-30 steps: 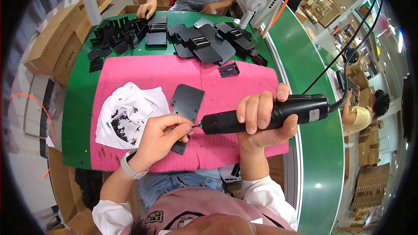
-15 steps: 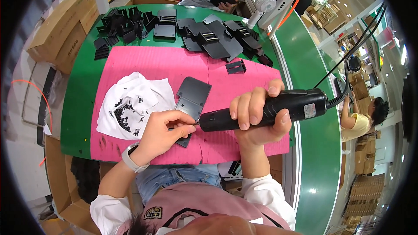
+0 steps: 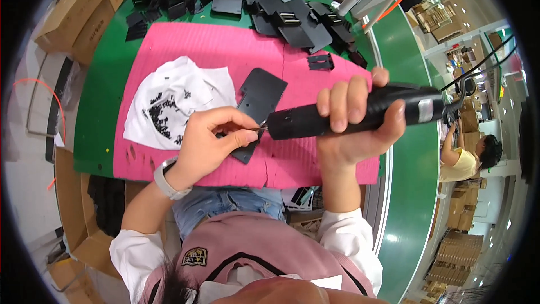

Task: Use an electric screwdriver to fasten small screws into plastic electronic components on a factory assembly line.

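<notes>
Green table [image 3: 101,118] is carrying a pink foam mat [image 3: 315,163]. I am gripping the black electric screwdriver [image 3: 349,117] in my right hand [image 3: 360,129], my left hand [image 3: 211,141] pinching a small screw at its tip over the flat black plastic plate [image 3: 260,94]. Tilting might make the bit slip onto my fingers.

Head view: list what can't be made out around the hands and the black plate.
- Driver tip: hidden by the left hand fingertips; whether they hold a screw cannot be told.
- Plate lower end: covered by the left hand.
- Small black bits on the white cloth: too small to tell.
- Driver cable: runs out toward the blurred right rim.
</notes>
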